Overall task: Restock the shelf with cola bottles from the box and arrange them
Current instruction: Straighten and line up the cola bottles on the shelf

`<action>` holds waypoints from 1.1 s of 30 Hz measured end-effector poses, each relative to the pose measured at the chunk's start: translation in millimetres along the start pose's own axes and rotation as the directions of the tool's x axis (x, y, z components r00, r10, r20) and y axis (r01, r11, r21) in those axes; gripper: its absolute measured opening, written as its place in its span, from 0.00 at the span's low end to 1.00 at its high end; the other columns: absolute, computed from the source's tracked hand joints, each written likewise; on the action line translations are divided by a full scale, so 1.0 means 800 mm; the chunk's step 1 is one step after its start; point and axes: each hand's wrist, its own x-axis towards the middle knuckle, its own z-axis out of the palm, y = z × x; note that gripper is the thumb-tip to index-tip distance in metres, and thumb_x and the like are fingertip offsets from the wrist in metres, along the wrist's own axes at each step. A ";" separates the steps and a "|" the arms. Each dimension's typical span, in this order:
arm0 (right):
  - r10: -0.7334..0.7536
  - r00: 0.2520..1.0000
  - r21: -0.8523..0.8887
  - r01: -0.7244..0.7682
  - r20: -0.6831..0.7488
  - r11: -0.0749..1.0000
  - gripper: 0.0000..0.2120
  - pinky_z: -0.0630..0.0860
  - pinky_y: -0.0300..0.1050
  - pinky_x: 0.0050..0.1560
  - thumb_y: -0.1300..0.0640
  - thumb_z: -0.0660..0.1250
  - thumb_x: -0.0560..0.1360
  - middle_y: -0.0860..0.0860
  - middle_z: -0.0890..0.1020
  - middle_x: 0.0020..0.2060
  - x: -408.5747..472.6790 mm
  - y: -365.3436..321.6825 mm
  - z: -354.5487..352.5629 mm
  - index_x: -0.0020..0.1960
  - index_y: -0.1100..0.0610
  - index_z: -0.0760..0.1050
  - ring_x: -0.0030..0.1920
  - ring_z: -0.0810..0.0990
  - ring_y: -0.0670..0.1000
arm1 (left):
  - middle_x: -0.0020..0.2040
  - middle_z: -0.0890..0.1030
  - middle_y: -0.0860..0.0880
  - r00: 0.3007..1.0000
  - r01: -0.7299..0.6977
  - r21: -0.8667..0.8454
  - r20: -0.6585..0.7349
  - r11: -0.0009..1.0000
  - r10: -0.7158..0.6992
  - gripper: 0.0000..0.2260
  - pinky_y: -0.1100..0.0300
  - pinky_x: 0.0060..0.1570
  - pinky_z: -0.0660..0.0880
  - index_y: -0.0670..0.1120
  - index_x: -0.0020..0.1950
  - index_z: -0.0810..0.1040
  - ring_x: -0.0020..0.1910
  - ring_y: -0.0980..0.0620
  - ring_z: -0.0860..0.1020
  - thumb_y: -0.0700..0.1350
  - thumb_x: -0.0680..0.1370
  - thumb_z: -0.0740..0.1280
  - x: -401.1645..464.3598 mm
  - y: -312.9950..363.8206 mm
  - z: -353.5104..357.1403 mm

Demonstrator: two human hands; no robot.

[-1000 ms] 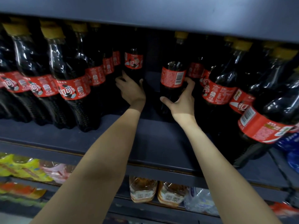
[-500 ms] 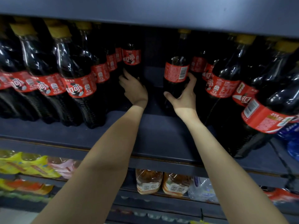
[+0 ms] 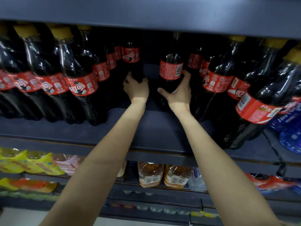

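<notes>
Head view: my left hand grips a cola bottle deep on the dark shelf. Just right, my right hand wraps another bottle, barcode facing me. Full rows flank both.

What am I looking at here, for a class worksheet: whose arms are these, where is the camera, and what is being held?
No machine: a person's bare arms, filmed by a camera worn on their head, looking forward and down. The dark blue-grey metal shelf carries rows of dark plastic cola bottles with red labels. The left hand grips a rear cola bottle with its logo facing out; the right hand grips the cola bottle showing a barcode. Both bottles stand deep in the middle gap.
</notes>
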 end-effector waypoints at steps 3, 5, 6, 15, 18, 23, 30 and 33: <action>-0.039 0.984 0.123 0.018 0.173 0.992 0.45 0.71 0.44 0.62 0.57 0.78 0.65 0.53 0.76 0.63 -0.011 -0.011 0.012 0.72 0.53 0.54 0.63 0.75 0.51 | 0.68 0.70 0.46 0.975 -0.141 -0.211 0.139 0.967 0.173 0.20 0.56 0.68 0.66 0.45 0.70 0.68 0.66 0.51 0.69 0.40 0.78 0.63 -0.047 0.000 -0.036; -0.044 0.948 0.232 -0.032 0.316 0.972 0.43 0.72 0.44 0.64 0.63 0.76 0.67 0.55 0.75 0.63 -0.016 -0.023 0.027 0.73 0.54 0.54 0.63 0.74 0.49 | 0.67 0.72 0.47 0.955 -0.224 -0.196 0.153 0.955 0.256 0.21 0.57 0.66 0.68 0.46 0.70 0.67 0.64 0.54 0.70 0.39 0.78 0.63 -0.060 -0.006 -0.057; -0.037 0.922 0.270 -0.074 0.386 0.960 0.42 0.72 0.41 0.63 0.66 0.74 0.68 0.56 0.75 0.63 -0.017 -0.030 0.034 0.73 0.55 0.54 0.64 0.74 0.49 | 0.68 0.72 0.46 0.949 -0.256 -0.182 0.136 0.949 0.283 0.22 0.56 0.67 0.68 0.46 0.71 0.66 0.64 0.53 0.71 0.40 0.77 0.64 -0.059 -0.009 -0.066; -0.026 0.950 -0.066 0.049 0.311 0.997 0.41 0.71 0.48 0.62 0.53 0.79 0.63 0.58 0.70 0.65 -0.008 -0.046 0.078 0.70 0.57 0.63 0.65 0.70 0.56 | 0.68 0.70 0.47 0.926 -0.303 -0.145 0.187 0.942 0.327 0.27 0.56 0.64 0.71 0.48 0.74 0.63 0.62 0.53 0.73 0.44 0.75 0.62 -0.060 -0.017 -0.101; -0.004 0.967 0.059 -0.011 0.254 0.998 0.40 0.71 0.38 0.56 0.58 0.79 0.63 0.52 0.76 0.60 -0.006 -0.047 0.075 0.69 0.58 0.62 0.59 0.75 0.48 | 0.70 0.68 0.45 0.872 -0.436 -0.016 0.240 0.900 0.427 0.26 0.49 0.67 0.69 0.47 0.74 0.64 0.67 0.50 0.70 0.41 0.76 0.64 -0.064 -0.012 -0.113; -0.039 0.951 0.120 0.002 0.305 0.993 0.38 0.71 0.46 0.65 0.60 0.77 0.64 0.53 0.76 0.62 0.006 -0.049 0.097 0.68 0.59 0.62 0.63 0.74 0.49 | 0.54 0.75 0.46 0.736 -0.660 0.247 0.021 0.709 0.677 0.16 0.57 0.40 0.79 0.43 0.64 0.72 0.48 0.53 0.76 0.41 0.76 0.63 -0.080 -0.011 -0.157; -0.100 0.956 0.088 0.078 0.275 0.993 0.40 0.69 0.53 0.67 0.51 0.72 0.61 0.56 0.72 0.64 0.011 -0.053 0.123 0.70 0.58 0.65 0.65 0.72 0.52 | 0.59 0.72 0.36 0.589 -0.594 0.507 -0.255 0.624 0.767 0.27 0.59 0.57 0.70 0.41 0.67 0.66 0.59 0.47 0.67 0.43 0.72 0.72 -0.054 -0.023 -0.195; -0.105 0.961 0.109 0.079 0.255 0.991 0.40 0.69 0.51 0.67 0.56 0.72 0.64 0.55 0.74 0.65 0.014 -0.051 0.124 0.72 0.60 0.60 0.65 0.73 0.51 | 0.61 0.71 0.36 0.619 -0.573 0.531 -0.220 0.625 0.754 0.32 0.61 0.59 0.69 0.43 0.69 0.63 0.61 0.46 0.66 0.45 0.70 0.74 -0.049 -0.026 -0.201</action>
